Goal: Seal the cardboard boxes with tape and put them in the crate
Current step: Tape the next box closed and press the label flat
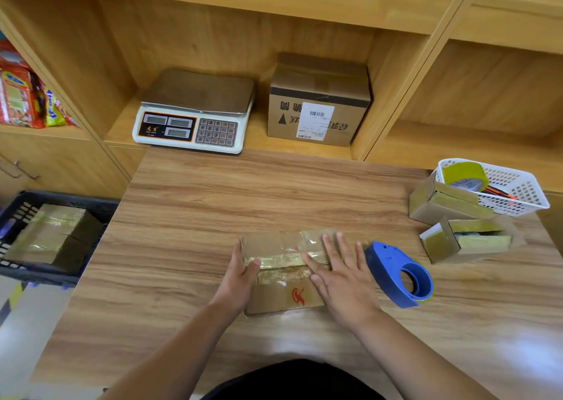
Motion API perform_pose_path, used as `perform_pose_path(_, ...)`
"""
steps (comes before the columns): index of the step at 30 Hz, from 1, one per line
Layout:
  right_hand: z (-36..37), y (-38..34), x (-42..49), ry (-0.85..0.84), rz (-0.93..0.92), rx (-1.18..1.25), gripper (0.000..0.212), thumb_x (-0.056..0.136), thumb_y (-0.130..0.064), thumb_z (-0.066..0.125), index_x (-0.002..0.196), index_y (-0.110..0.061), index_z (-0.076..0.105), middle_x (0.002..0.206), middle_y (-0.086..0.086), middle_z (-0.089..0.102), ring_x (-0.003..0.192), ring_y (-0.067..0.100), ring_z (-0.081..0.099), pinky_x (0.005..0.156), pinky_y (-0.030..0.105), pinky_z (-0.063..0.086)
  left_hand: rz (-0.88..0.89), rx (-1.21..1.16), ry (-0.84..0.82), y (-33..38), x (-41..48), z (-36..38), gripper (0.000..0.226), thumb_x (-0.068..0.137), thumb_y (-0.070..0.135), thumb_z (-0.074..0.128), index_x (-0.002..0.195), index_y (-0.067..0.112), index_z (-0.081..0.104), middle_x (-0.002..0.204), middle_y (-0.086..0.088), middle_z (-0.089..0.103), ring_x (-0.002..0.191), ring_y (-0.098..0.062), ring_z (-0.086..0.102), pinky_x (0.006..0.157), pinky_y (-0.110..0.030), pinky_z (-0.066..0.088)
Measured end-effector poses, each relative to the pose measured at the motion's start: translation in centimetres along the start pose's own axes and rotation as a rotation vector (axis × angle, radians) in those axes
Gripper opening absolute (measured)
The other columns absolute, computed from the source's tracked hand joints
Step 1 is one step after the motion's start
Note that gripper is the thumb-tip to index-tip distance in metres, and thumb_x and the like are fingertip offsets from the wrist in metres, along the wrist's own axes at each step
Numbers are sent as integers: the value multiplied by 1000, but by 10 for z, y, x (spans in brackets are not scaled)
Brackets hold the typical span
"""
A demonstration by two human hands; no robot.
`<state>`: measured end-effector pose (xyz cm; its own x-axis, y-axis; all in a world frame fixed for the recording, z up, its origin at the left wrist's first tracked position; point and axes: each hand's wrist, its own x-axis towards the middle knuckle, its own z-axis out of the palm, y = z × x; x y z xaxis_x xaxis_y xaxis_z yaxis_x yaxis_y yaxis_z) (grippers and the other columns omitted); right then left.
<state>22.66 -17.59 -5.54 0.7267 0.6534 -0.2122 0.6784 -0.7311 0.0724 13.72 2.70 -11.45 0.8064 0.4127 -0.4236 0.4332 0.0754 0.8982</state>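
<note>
Right now, in the head view, you are working on a cardboard box (283,273) that is lying flat on the wooden table (213,204), low in the centre of the frame. A glossy yellowish tape strip is running left to right across its top, and a red logo is sitting on the part nearest you. Its outline is looking about as deep as it is wide from this angle, so I cannot tell its long axis.

Your left hand (240,274) is gripping the box's left edge, thumb lying on top at the tape and fingers wrapping down the side. Your right hand (341,280) is lying flat on the box's right part, fingers straight and spread, holding nothing.

A blue tape dispenser (399,274) is resting on the table just beside your right hand. At the right of the frame two open boxes (441,207) are waiting, touching a white basket (518,186) that is holding a tape roll (464,172).

At the left edge, lower than the tabletop, a dark crate (18,213) is holding a taped box (51,238).

Wooden shelving (304,12) is filling the top of the frame, carrying a scale (195,113), a labelled carton (316,100) and, upper left, bright snack packets (24,97).
</note>
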Motion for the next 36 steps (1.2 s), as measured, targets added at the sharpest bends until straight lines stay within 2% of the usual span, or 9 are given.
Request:
perform_pose_path(5,4,24,-3,-28,44,11,68,83,-55,-19,144,-51,11,159,1,-11,138,28,-32,113,45,-21,7,22,-18,0,0,1,70,99,27,46,153,20,2,157,1,18,143,-13,16,118,-36,16)
perform_pose_path(10,-9,2,-10,39,122,2,67,94,-52,-3,139,-36,45,156,15,19,143,41,11,115,58,14,17,25,-12,0,0,2,67,99,26,45,153,20,5,155,-1,24,141,-15,22,116,-34,20)
perform_pose_path(13,-5,-26,-9,-16,-15,-41,58,93,-54,3,147,-41,18,156,15,-12,141,42,-15,113,59,-6,8,21,10,-1,0,5,65,99,24,45,152,19,9,149,1,30,134,-9,27,103,-20,26)
perform_pose_path(18,-5,-66,-3,-21,-158,8,57,91,-55,22,142,-35,39,156,12,6,142,40,4,112,60,7,24,-4,29,-3,2,6,62,99,22,44,151,17,11,144,-2,36,131,-11,32,102,-23,28)
perform_pose_path(22,-1,-57,-12,11,-184,-21,51,92,-54,26,138,-40,43,154,14,24,141,38,22,111,58,22,11,30,20,-3,3,5,63,99,25,44,151,17,9,134,6,38,111,-2,44,73,4,35)
perform_pose_path(24,-8,-51,-15,-27,-126,2,48,91,-52,25,131,-44,51,147,14,39,136,36,35,107,56,32,28,47,13,-1,2,5,58,99,22,44,149,16,14,137,3,42,118,-8,45,84,-1,37)
perform_pose_path(29,-9,-23,-19,-84,-21,27,58,91,-54,4,142,-48,30,158,11,0,143,34,-15,115,49,-14,49,80,-5,6,-2,1,60,99,23,45,150,13,15,146,-6,39,137,-21,34,114,-35,28)
perform_pose_path(33,-15,-18,-30,-33,57,-52,53,91,-49,21,124,-39,61,146,15,42,136,37,35,108,49,15,75,131,57,5,-7,2,64,96,31,50,150,18,19,146,-5,41,134,-21,38,112,-45,30)
perform_pose_path(36,-21,-38,-24,-1,19,-37,51,89,-51,26,119,-36,65,142,14,47,130,36,44,108,55,28,74,160,87,4,-10,4,59,87,32,64,138,26,34,130,3,56,120,-16,53,101,-40,43)
